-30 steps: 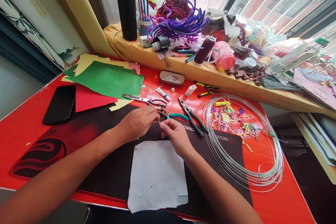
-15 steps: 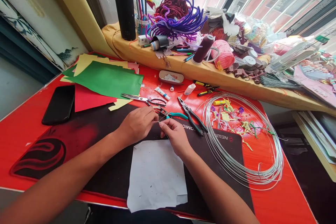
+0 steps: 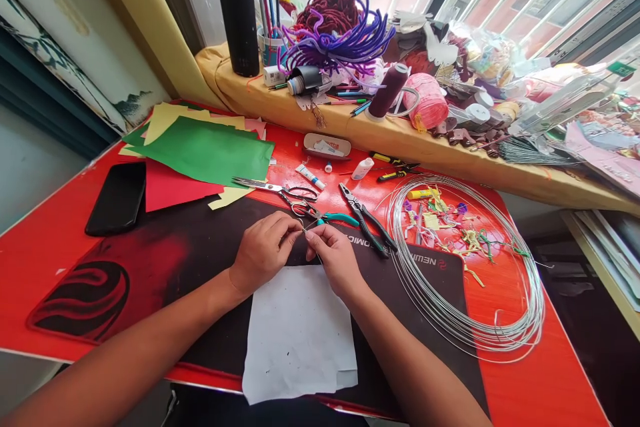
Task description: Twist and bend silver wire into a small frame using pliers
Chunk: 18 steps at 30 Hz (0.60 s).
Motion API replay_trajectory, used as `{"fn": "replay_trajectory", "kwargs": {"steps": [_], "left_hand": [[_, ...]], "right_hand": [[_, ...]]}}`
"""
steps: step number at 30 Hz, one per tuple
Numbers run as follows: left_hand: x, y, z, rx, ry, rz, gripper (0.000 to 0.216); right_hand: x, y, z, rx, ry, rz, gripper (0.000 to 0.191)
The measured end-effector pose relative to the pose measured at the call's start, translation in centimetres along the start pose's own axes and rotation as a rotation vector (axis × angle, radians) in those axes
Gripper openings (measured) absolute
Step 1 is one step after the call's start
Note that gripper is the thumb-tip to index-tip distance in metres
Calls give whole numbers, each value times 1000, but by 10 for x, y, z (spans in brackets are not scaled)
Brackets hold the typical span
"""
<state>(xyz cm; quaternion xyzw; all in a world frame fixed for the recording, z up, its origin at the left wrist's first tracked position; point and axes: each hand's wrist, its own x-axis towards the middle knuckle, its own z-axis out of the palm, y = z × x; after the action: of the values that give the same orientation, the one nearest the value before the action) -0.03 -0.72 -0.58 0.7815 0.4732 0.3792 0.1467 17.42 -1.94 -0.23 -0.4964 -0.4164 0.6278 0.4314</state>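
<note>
My left hand (image 3: 267, 245) and my right hand (image 3: 334, 257) meet fingertip to fingertip above the desk mat. Both are closed in a pinch on a short, thin piece of wire (image 3: 304, 229), most of it hidden by my fingers. Below them a sheet of white paper (image 3: 300, 340) lies on the black mat (image 3: 215, 340). Just beyond my fingertips lie scissors (image 3: 273, 187) with dark handles and teal-handled pliers (image 3: 337, 219). Long-nose pliers (image 3: 367, 220) with black handles rest to the right of them.
A big coil of silvery wire (image 3: 533, 307) lies at the right, around coloured scraps (image 3: 470, 240). Coloured paper sheets (image 3: 215, 150) and a black phone (image 3: 116, 199) are at the left. Glue bottle (image 3: 363, 168) and tube (image 3: 310, 177) stand farther back, below a cluttered sill (image 3: 310, 110).
My left hand has turned slightly and its wrist has dropped lower, while its fingertips stay by the right hand's. The right hand has hardly moved. The view has shifted a little.
</note>
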Motion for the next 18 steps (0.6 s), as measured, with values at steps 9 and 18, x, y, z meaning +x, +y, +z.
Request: {"fn": "replay_trajectory", "kwargs": {"steps": [9, 18], "left_hand": [[-7, -1, 6, -157, -16, -113, 12], [1, 3, -4, -315, 43, -186, 22]], "right_hand": [[1, -1, 2, 43, 27, -10, 25], [5, 0, 6, 214, 26, -2, 26]]}}
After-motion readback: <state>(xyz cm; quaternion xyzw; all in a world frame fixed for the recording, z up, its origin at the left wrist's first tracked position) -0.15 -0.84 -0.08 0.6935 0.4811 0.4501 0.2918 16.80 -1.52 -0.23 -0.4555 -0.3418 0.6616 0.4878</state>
